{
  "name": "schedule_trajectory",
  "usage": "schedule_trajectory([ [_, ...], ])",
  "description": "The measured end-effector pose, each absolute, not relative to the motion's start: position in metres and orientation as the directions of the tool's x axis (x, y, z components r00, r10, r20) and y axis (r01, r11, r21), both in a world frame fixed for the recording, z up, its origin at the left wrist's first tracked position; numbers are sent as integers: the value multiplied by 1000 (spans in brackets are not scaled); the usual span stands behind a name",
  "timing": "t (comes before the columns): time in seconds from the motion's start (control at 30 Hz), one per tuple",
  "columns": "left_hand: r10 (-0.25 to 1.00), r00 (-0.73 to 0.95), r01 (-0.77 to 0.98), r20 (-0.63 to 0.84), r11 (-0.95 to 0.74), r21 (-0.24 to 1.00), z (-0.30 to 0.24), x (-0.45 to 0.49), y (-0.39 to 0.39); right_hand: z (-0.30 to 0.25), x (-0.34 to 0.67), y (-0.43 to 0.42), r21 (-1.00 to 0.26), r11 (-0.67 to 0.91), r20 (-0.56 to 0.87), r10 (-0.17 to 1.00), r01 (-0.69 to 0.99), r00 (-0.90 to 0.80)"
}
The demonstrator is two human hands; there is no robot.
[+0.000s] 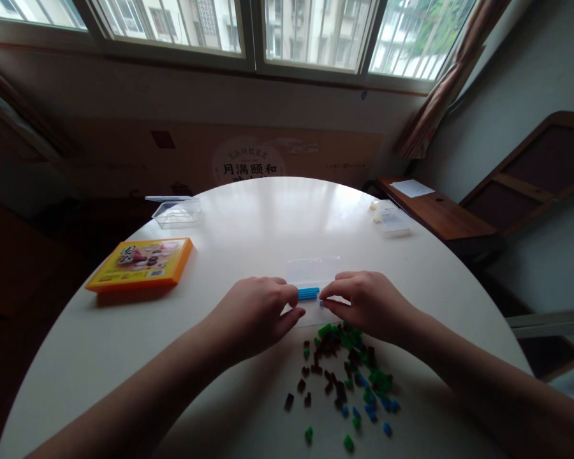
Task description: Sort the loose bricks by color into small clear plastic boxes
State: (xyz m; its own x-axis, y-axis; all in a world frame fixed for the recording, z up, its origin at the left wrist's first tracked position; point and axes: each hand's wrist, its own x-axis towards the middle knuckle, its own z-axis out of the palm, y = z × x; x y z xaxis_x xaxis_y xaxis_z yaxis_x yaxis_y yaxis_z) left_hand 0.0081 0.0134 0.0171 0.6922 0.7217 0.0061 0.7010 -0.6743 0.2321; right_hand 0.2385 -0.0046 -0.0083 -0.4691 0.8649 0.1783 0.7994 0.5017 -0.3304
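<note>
The left hand (261, 312) rests its forefinger at the near-left end of a row of blue blocks (309, 294); its thumb stands a little apart from that finger. The right hand (366, 303), at the opposite end of the row, has thumb and forefinger almost closed at the tips, with a small blue piece (321, 304) between them. The row lies between the two grips, over a clear plastic panel (310, 271) that extends just beyond the fingertips.

Loose green, brown and blue pieces (382, 381) bound the working room on the near side. Beyond the grips, the white tabletop (268, 229) runs to its curved far edge. An orange box (143, 262) lies well apart leftward.
</note>
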Motion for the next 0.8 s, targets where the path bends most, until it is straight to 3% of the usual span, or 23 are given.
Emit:
schedule_trajectory([
  [0.37,724,690,701,8,-671,239,15,9,12,-14,236,1,-287,482,179,876,827,-448],
  [0.8,732,681,708,21,-665,236,15,9,12,-7,236,-5,-367,487,165,872,793,-460],
])
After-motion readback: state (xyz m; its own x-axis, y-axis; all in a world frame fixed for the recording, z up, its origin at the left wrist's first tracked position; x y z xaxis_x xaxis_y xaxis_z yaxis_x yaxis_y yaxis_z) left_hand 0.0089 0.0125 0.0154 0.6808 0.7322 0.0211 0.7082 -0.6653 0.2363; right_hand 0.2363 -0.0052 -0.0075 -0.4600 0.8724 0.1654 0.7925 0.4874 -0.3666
